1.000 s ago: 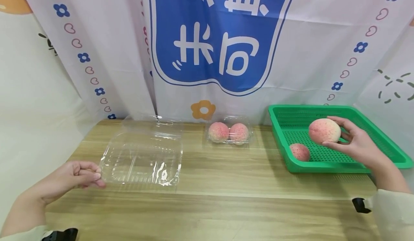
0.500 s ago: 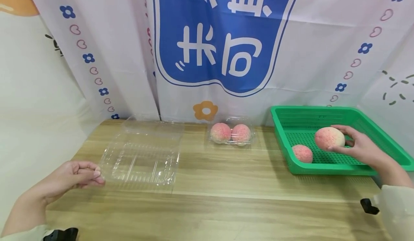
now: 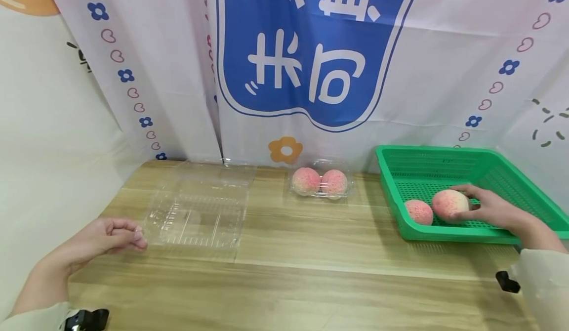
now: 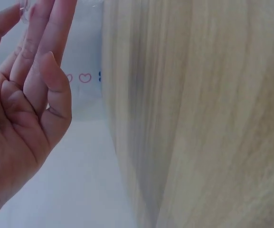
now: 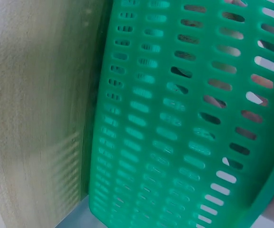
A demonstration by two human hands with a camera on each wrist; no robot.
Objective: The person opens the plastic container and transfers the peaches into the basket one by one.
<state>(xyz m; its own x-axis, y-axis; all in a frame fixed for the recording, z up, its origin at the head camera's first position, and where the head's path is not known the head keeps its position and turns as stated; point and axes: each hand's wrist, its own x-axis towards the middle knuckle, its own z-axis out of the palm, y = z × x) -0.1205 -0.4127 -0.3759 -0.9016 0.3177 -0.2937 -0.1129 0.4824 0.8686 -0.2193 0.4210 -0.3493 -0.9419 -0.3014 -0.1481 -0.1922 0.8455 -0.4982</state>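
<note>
My right hand (image 3: 493, 206) grips a pink-and-cream peach (image 3: 450, 205), low inside the green basket (image 3: 444, 233). Beside it lies a second peach (image 3: 419, 212) near the basket's left wall. At the left, the thumb and fingertips of my left hand (image 3: 113, 237) pinch the near left edge of a clear plastic clamshell box (image 3: 200, 222), whose lid is folded back toward the curtain. A bit of clear plastic shows at the fingertips of the left hand (image 4: 32, 90) in the left wrist view. The basket's slotted wall (image 5: 174, 114) hides most of the right hand in the right wrist view.
A smaller clear box (image 3: 321, 192) holding two peaches (image 3: 305, 181) stands at the back middle of the wooden table (image 3: 311, 252). Behind the table hangs a printed curtain (image 3: 249, 138), and the basket occupies the table's right end.
My right hand has lowered the peach from above the basket to beside the other peach inside. The clear box at my left hand has shifted only slightly as the head view turned a little.
</note>
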